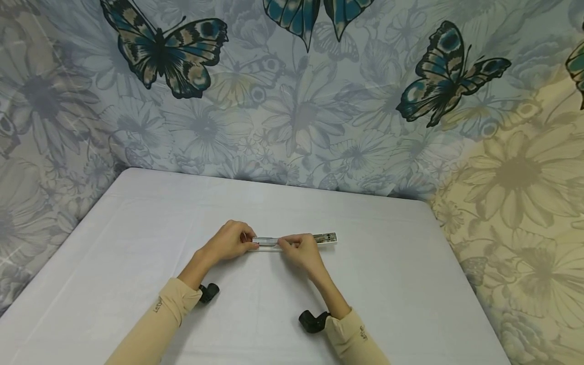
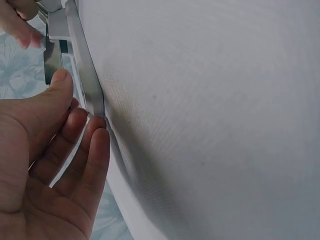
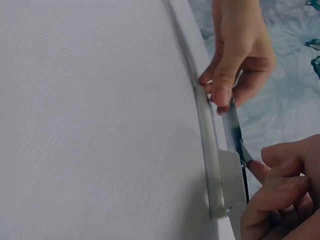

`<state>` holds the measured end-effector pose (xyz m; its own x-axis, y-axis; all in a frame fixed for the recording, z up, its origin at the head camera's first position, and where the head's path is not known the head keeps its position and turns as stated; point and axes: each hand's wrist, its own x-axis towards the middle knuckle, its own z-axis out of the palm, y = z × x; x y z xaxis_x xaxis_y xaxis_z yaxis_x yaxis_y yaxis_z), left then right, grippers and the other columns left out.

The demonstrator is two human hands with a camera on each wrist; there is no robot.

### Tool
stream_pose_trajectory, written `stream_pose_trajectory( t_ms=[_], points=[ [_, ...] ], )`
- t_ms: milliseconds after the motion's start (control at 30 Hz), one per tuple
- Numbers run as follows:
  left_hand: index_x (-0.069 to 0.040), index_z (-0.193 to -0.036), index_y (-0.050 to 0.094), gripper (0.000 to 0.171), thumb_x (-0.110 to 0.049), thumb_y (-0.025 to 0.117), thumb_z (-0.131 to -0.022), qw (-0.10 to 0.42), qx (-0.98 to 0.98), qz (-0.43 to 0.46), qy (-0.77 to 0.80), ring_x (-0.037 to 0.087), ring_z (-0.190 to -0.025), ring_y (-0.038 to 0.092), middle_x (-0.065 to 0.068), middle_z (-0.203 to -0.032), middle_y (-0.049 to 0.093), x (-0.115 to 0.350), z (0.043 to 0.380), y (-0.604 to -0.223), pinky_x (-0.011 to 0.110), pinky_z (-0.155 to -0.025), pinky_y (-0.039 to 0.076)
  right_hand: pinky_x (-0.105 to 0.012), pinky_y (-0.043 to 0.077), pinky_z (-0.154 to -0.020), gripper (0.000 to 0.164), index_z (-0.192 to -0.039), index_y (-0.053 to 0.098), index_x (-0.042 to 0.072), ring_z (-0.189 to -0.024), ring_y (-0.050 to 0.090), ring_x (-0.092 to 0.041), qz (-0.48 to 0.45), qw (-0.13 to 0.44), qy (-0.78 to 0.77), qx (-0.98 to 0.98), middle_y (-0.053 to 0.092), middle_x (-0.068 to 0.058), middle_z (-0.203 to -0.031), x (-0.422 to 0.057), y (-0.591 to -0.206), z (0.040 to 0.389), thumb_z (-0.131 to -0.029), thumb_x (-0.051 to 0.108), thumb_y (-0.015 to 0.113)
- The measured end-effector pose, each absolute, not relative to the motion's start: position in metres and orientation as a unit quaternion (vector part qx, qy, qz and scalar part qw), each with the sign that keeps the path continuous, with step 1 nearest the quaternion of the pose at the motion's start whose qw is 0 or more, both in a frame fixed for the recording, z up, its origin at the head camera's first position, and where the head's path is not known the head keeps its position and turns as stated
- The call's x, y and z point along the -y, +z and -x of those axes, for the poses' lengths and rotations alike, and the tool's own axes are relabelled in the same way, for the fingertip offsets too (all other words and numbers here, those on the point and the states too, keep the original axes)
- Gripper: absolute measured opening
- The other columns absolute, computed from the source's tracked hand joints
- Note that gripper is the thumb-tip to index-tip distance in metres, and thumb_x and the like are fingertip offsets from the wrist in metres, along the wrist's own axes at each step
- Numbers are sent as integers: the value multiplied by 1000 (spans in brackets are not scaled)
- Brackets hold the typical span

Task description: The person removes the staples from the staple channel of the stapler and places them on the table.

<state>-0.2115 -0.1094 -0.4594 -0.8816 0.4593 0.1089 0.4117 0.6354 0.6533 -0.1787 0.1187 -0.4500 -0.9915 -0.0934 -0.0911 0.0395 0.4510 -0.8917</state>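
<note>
A stapler [image 1: 327, 239] with a whitish body lies lengthwise between the hands, its top swung open to the right. Its pale base [image 2: 85, 70] stays low, close over the cloth, below a shiny metal magazine [image 3: 231, 125]. At the left end my left hand [image 1: 231, 240] pinches it, thumb on the magazine and the other fingers round the end of the base. My right hand [image 1: 303, 251] grips around its middle with curled fingers. One right fingertip [image 3: 257, 170] touches a small shiny piece [image 3: 245, 151] at the magazine; I cannot tell what this piece is.
A white cloth [image 1: 137, 228] covers the table. Behind it hangs a fabric backdrop [image 1: 296, 116] printed with flowers and butterflies. Black wrist cameras [image 1: 313, 321] jut inward from both beige sleeves [image 1: 152, 324] over the cloth.
</note>
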Motion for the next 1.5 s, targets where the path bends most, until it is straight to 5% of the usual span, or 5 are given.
stream_pose_trajectory(
  t_ms=[800,1500],
  points=[
    [-2,-99,79,21,-18,83,-86,28,-903,-246,351,5,-69,59,2,-82,74,109,211,-460,23,-66,50,-20,27,-40,27,-100,79,-4,-37,30,-4,-65,56,-603,-793,46,8,-45,-113,-450,180,-94,22,72],
    [-1,-99,79,21,-17,83,-86,28,-901,-244,357,8,-72,63,4,-86,76,110,211,-460,25,-68,52,-20,28,-40,25,-98,78,-3,-38,30,-4,-155,82,-587,-790,39,11,-43,-182,-468,122,-92,21,75]
  ],
)
